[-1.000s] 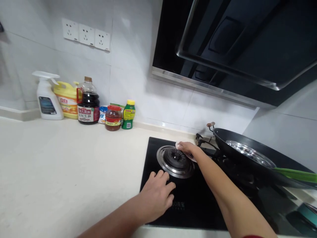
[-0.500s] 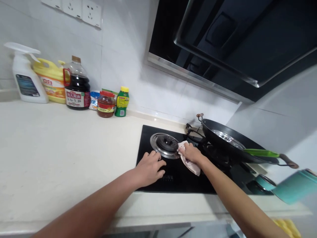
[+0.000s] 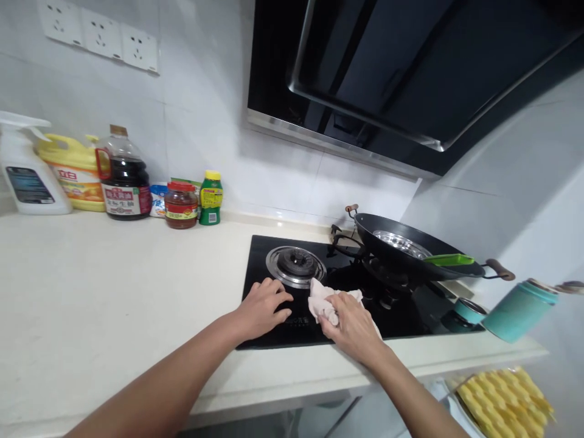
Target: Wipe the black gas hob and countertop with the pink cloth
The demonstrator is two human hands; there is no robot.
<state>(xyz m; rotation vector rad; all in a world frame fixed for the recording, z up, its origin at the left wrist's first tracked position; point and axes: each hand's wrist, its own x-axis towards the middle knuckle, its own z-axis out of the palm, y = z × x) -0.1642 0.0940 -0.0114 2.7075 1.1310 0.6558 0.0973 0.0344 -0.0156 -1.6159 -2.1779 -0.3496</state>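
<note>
Guiding the right hand (image 3: 351, 322) from my end, I see it grasping the pale cloth (image 3: 322, 295), thumb and fingers gathered over a bunched fold. The cloth lies on the black cooktop (image 3: 296, 337), near its front edge, just to the right of and nearer than the left burner (image 3: 296, 263); I can't tell whether its upper corner touches the burner's steel ring. The left hand (image 3: 264, 307) grips nothing, its fingers loosely curled over the left part of the glass (whether the fingertips touch down, this angle doesn't show). I judge this to be a wiping stroke, so I'd press with the flat of the fingers rather than the knuckles, spreading the fold so more fabric meets the surface. Long overlapping passes should serve better than short dabs, and I'd slow near the ring, where a loose corner could catch on the raised metal. Rightward I'd be careful: the big black wok (image 3: 396, 266) sits close by, with a green handle (image 3: 451, 260) lying across its rim, and a forearm could knock either. Light pressure from the left hand could steady the body, provided it stays out of the cloth's path.
</note>
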